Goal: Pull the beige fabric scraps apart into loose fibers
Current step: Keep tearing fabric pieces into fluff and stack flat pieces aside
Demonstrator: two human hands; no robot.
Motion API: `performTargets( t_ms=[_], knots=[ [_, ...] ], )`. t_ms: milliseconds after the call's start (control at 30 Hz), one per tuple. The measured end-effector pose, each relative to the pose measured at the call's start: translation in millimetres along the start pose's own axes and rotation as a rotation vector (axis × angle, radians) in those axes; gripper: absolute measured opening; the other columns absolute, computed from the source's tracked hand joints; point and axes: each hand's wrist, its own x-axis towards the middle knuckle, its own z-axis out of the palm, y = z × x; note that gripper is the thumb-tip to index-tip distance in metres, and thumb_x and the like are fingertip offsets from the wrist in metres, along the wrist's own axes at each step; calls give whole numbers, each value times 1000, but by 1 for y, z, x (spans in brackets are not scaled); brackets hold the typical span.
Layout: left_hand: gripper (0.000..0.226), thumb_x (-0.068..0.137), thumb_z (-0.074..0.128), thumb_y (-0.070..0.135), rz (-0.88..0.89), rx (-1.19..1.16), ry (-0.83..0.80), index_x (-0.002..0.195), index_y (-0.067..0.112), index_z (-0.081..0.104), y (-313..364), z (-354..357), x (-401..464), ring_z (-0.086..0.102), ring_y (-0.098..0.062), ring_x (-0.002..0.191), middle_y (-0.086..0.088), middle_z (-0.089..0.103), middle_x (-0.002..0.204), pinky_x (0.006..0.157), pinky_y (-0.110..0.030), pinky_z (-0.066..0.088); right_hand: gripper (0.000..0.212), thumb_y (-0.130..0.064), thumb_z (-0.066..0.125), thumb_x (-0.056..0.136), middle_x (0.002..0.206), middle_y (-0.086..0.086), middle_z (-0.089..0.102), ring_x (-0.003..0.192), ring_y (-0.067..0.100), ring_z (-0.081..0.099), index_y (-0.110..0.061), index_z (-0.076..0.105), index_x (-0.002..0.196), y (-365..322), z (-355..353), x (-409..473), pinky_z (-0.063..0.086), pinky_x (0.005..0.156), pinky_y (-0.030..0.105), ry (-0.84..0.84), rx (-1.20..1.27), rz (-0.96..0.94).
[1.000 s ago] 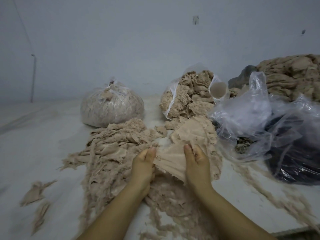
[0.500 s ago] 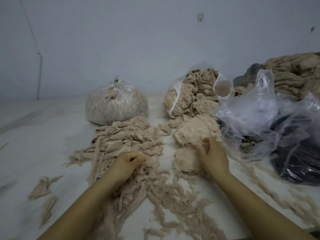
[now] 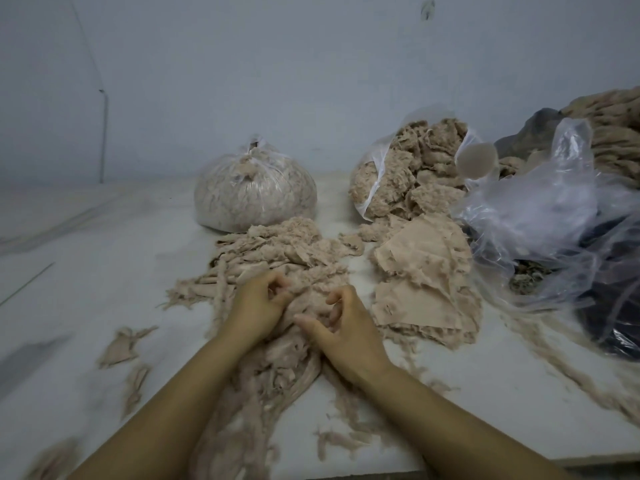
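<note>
Now both hands (left hand, right hand) grip shredded scraps.

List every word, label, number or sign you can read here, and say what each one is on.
None: no readable text shows anywhere in this view.
The tied plastic bag, the open bag of scraps and the crumpled clear bags carry no visible print.
The wall has only a small dark mark, too blurred to tell whether it is writing.
</note>
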Motion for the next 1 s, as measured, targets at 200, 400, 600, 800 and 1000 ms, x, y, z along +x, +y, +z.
performTargets(
  t_ms=[200,400,600,800,1000],
  knots=[
    [20,82,71,20,176,35,-180,99,20,60,0,-15,-12,57,-12,83,4,54,98,73,-20,45,23,-28,71,82,74,-12,54,69,6,50,-32,49,76,8,0,-6,41,65,22,-280,-122,-43],
    [10,90,58,11,226,272,-474,94,6,66,-27,-35,-33,52,-19,83,-6,59,90,73,-27,39,16,-12,65,88,71,-7,52,62,1,48,-23,56,80,12,-7,-1,39,57,16,2,218,52],
    [16,90,60,11,81,225,-216,78,23,60,-39,-48,-21,51,-6,70,14,56,76,55,-9,34,16,-6,57,93,68,-3,42,42,1,35,-20,57,86,14,-18,3,33,43,12,44,433,165],
    [19,94,55,11,-112,-104,-195,76,15,62,-32,-41,-7,49,-13,62,2,57,68,58,-26,38,10,-27,71,85,82,-1,58,69,12,53,-25,62,85,20,-28,0,40,59,8,-117,57,85],
    [46,91,58,34,4,-329,-363,76,-10,56,0,-34,-7,47,-15,63,-11,51,69,63,-27,38,49,-32,75,78,108,-12,47,83,8,52,-31,53,122,-6,-9,19,45,79,18,-110,10,-74]
  ],
)
